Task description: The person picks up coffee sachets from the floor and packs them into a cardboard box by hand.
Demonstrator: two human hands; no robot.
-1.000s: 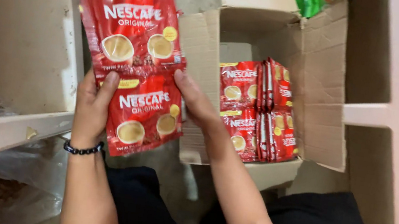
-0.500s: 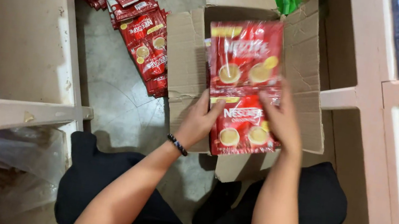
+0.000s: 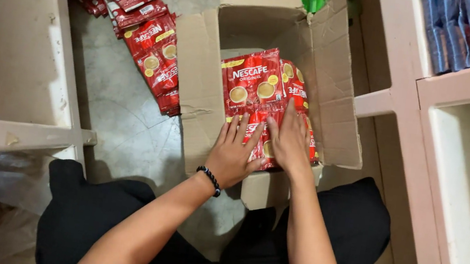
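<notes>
Seated low, knees spread wide in black trousers, both bare forearms reaching forward and converging toward the middle. Left hand (image 3: 233,155) palm down, fingers (image 3: 241,128) spread and stretched flat, pressing downward, thumb tucked toward the right. Black beaded band around the left wrist. Left forearm angled up from the lower left, elbow bent near the left knee. Right hand (image 3: 289,141) palm down too, just beside the left, fingers extended close together and pointing away from the body, flat rather than curled. Right forearm running nearly straight up from below, wrist bare. Neither hand closed.
</notes>
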